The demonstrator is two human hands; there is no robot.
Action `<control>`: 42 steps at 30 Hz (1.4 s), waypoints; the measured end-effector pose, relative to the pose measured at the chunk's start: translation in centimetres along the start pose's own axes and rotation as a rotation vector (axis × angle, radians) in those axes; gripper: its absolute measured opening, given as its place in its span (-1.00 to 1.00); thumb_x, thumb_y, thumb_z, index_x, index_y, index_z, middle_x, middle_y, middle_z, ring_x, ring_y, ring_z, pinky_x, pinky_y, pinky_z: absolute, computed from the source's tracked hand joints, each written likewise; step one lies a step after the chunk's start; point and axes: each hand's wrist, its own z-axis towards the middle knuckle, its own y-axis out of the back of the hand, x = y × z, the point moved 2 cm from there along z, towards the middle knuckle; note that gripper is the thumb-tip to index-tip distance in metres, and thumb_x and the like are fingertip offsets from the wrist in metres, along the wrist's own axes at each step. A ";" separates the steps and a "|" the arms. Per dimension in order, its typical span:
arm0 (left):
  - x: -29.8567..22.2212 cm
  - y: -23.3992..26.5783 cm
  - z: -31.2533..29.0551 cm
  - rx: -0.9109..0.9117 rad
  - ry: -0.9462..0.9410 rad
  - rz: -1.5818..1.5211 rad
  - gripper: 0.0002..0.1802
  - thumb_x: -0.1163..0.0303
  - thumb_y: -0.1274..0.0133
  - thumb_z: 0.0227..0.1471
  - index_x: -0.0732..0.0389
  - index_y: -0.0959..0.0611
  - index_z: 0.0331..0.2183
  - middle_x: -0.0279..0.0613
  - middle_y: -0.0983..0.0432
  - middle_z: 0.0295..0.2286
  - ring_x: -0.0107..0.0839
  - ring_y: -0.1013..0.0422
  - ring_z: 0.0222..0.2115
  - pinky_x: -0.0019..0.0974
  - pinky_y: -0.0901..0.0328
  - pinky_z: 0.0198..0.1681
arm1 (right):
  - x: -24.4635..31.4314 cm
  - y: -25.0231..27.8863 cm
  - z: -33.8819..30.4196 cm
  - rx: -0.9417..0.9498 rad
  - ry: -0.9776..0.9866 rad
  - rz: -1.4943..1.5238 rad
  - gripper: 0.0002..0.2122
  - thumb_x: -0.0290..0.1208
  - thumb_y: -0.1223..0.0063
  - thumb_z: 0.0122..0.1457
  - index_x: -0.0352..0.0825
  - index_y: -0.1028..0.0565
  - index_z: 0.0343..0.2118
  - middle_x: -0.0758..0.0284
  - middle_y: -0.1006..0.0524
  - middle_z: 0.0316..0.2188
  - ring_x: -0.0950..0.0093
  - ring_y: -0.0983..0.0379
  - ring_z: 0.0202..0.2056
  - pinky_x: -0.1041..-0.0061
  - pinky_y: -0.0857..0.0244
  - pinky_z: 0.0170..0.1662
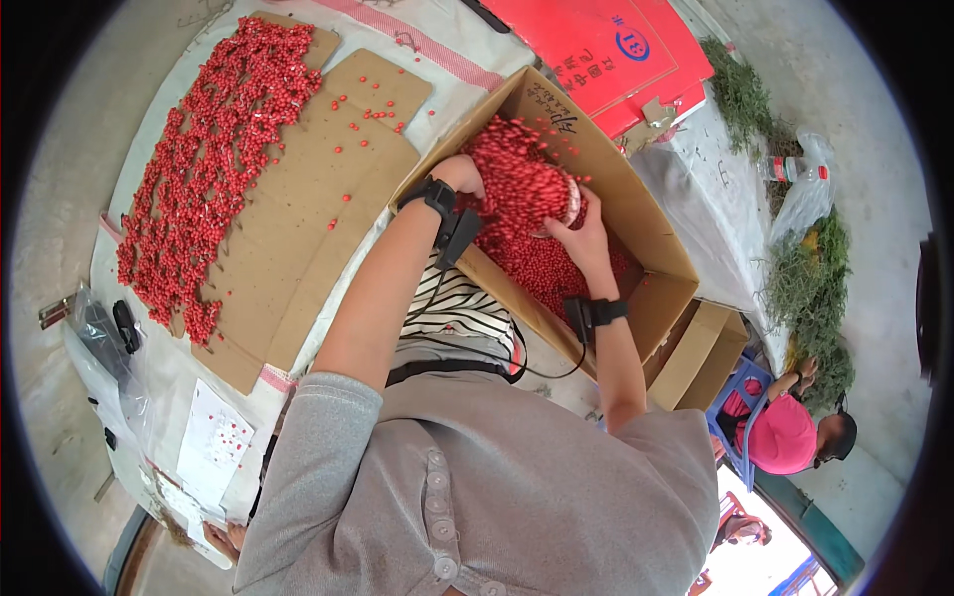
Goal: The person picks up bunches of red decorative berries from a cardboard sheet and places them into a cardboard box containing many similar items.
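A deep cardboard box (pixel 636 214) stands in front of me with many loose red berries (pixel 547 273) inside. My right hand (pixel 584 238) reaches into it, fingers curled round a pale, round-rimmed container (pixel 573 202) that is mostly hidden by berries. Blurred berries (pixel 517 164) fill the space between my hands, seemingly in motion. Over the box's left wall goes my left hand (pixel 463 177), at the edge of these berries; its fingertips are hidden, so I cannot tell what they hold. Each wrist wears a black strap.
Berry sprigs (pixel 214 149) cover part of a flattened cardboard sheet (pixel 318 209) on the left. A red carton (pixel 606 50) lies beyond the box. Green sprigs (pixel 810 288) are heaped at right, near a seated person in pink (pixel 780 437). A smaller box (pixel 701 353) stands close by.
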 end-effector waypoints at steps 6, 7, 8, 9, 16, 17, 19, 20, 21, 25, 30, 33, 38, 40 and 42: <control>-0.1 -0.6 1.7 0.091 -0.018 -0.090 -0.61 0.30 -0.06 -0.42 0.34 -0.44 -0.45 -0.06 -0.33 -0.34 -0.21 -0.36 -0.49 -0.32 -0.26 -0.48 | -14.4 -3.2 -0.1 0.267 -0.705 -0.686 -0.28 -0.10 -0.01 -0.33 -0.33 -0.01 -0.09 0.18 -0.23 -0.17 0.31 -0.16 -0.14 0.34 -0.01 -0.13; -0.7 -0.6 1.6 0.091 -0.025 -0.088 -0.61 0.30 -0.06 -0.42 0.34 -0.44 -0.45 -0.06 -0.33 -0.34 -0.21 -0.36 -0.49 -0.32 -0.26 -0.48 | -19.0 -3.4 -0.6 0.282 -0.792 -0.574 -0.34 -0.12 0.01 -0.30 -0.40 -0.07 -0.12 0.17 -0.23 -0.17 0.31 -0.17 -0.15 0.42 -0.06 -0.16; -0.2 -0.4 1.3 0.089 -0.011 -0.122 -0.60 0.31 -0.05 -0.41 0.35 -0.44 -0.43 -0.06 -0.33 -0.35 -0.21 -0.36 -0.50 -0.31 -0.26 -0.49 | -18.6 -4.1 -0.7 0.300 -0.780 -0.573 -0.34 -0.12 0.01 -0.30 -0.40 -0.07 -0.12 0.17 -0.23 -0.17 0.31 -0.17 -0.15 0.42 -0.06 -0.16; -0.1 -0.4 1.1 0.090 -0.009 -0.151 -0.60 0.31 -0.04 -0.40 0.36 -0.43 -0.41 -0.05 -0.33 -0.36 -0.21 -0.36 -0.51 -0.31 -0.26 -0.49 | -18.3 -4.3 -1.5 0.290 -0.919 -0.225 -0.39 -0.14 0.06 -0.24 -0.39 -0.09 -0.12 0.21 -0.23 -0.16 0.35 -0.13 -0.13 0.48 -0.04 -0.14; 0.6 -0.2 1.1 0.149 0.014 -0.241 -0.69 0.42 0.15 -0.27 0.41 -0.42 -0.38 -0.01 -0.34 -0.39 -0.18 -0.35 -0.48 -0.32 -0.27 -0.46 | -8.9 -0.3 -1.7 0.300 -0.574 0.787 -0.57 -0.31 0.26 -0.05 -0.35 -0.07 -0.08 0.31 -0.10 -0.08 0.53 0.01 -0.07 0.58 0.13 -0.04; 0.3 -0.2 1.1 0.157 0.008 -0.237 -0.69 0.42 0.15 -0.27 0.41 -0.42 -0.38 -0.01 -0.34 -0.39 -0.18 -0.35 -0.48 -0.32 -0.27 -0.46 | -6.3 0.6 -1.5 0.259 -0.380 0.678 -0.58 -0.33 0.21 -0.07 -0.36 -0.11 -0.11 0.32 -0.15 -0.12 0.56 -0.03 -0.09 0.59 0.08 -0.07; 0.0 -0.4 1.1 0.178 0.063 -0.317 -0.70 0.43 0.25 -0.22 0.40 -0.42 -0.38 -0.02 -0.35 -0.38 -0.19 -0.34 -0.43 -0.32 -0.28 -0.44 | -3.0 1.3 -0.9 0.161 -0.247 0.582 -0.56 -0.31 0.13 -0.12 -0.36 -0.14 -0.15 0.31 -0.20 -0.17 0.53 -0.10 -0.14 0.56 0.03 -0.11; 0.2 -0.8 1.5 0.162 0.056 -0.377 -0.68 0.42 0.31 -0.19 0.40 -0.43 -0.40 -0.03 -0.35 -0.38 -0.20 -0.33 -0.41 -0.31 -0.29 -0.44 | -1.5 1.5 -0.5 0.075 -0.104 0.479 -0.54 -0.29 0.05 -0.18 -0.36 -0.16 -0.18 0.31 -0.25 -0.22 0.51 -0.16 -0.19 0.54 -0.03 -0.15; 0.3 -0.9 1.6 0.166 0.055 -0.375 -0.68 0.42 0.31 -0.19 0.40 -0.43 -0.40 -0.03 -0.35 -0.38 -0.20 -0.33 -0.41 -0.31 -0.29 -0.44 | -0.5 1.1 -0.3 0.073 -0.107 0.478 -0.54 -0.29 0.05 -0.18 -0.36 -0.16 -0.18 0.31 -0.25 -0.22 0.51 -0.16 -0.19 0.54 -0.03 -0.15; 0.5 -0.6 1.2 0.165 0.072 -0.423 -0.72 0.44 0.28 -0.23 0.39 -0.47 -0.47 -0.01 -0.37 -0.45 -0.23 -0.34 -0.46 -0.32 -0.29 -0.45 | -0.1 -1.0 0.4 -0.248 -0.045 -0.614 -0.41 -0.12 -0.07 -0.40 -0.30 -0.18 -0.25 0.22 -0.28 -0.34 0.33 -0.26 -0.30 0.33 -0.09 -0.24; -0.3 -0.5 1.2 0.172 -0.008 -0.329 -0.74 0.45 0.24 -0.25 0.40 -0.47 -0.51 -0.02 -0.37 -0.51 -0.27 -0.34 -0.52 -0.35 -0.30 -0.50 | -20.0 -3.9 -0.2 0.366 -0.678 -0.358 -0.50 -0.17 -0.02 -0.31 -0.37 -0.19 -0.30 0.24 -0.30 -0.25 0.32 -0.25 -0.25 0.37 -0.15 -0.30; -0.9 -0.5 1.2 0.133 0.025 -0.353 -0.74 0.43 0.23 -0.25 0.40 -0.47 -0.50 -0.02 -0.37 -0.49 -0.28 -0.34 -0.52 -0.35 -0.30 -0.50 | -24.8 -4.6 -1.6 0.530 -0.901 0.005 -0.49 -0.17 0.02 -0.27 -0.37 -0.16 -0.25 0.30 -0.28 -0.21 0.39 -0.22 -0.21 0.39 -0.13 -0.26; 0.5 -0.6 1.5 0.132 0.020 -0.304 -0.71 0.40 0.21 -0.23 0.40 -0.43 -0.42 -0.01 -0.37 -0.44 -0.26 -0.35 -0.47 -0.34 -0.29 -0.49 | -10.5 -1.4 -2.1 0.482 -0.719 0.484 -0.49 -0.26 0.11 -0.14 -0.32 -0.07 -0.10 0.36 -0.25 -0.24 0.52 -0.20 -0.27 0.52 -0.11 -0.26; 0.6 -0.8 1.7 0.147 0.032 -0.332 -0.70 0.39 0.21 -0.23 0.40 -0.43 -0.42 -0.01 -0.37 -0.44 -0.25 -0.35 -0.47 -0.34 -0.29 -0.48 | -7.6 0.2 -1.1 0.464 -0.472 0.470 -0.55 -0.30 0.10 -0.12 -0.29 -0.11 -0.13 0.45 -0.27 -0.36 0.63 -0.24 -0.39 0.62 -0.14 -0.37; 0.6 -0.7 1.6 0.147 0.032 -0.395 -0.69 0.38 0.17 -0.23 0.40 -0.42 -0.39 -0.03 -0.37 -0.46 -0.22 -0.35 -0.50 -0.35 -0.29 -0.47 | -3.8 1.1 -0.5 0.371 -0.311 0.404 -0.54 -0.31 0.08 -0.14 -0.27 -0.11 -0.13 0.49 -0.27 -0.40 0.65 -0.23 -0.42 0.62 -0.13 -0.41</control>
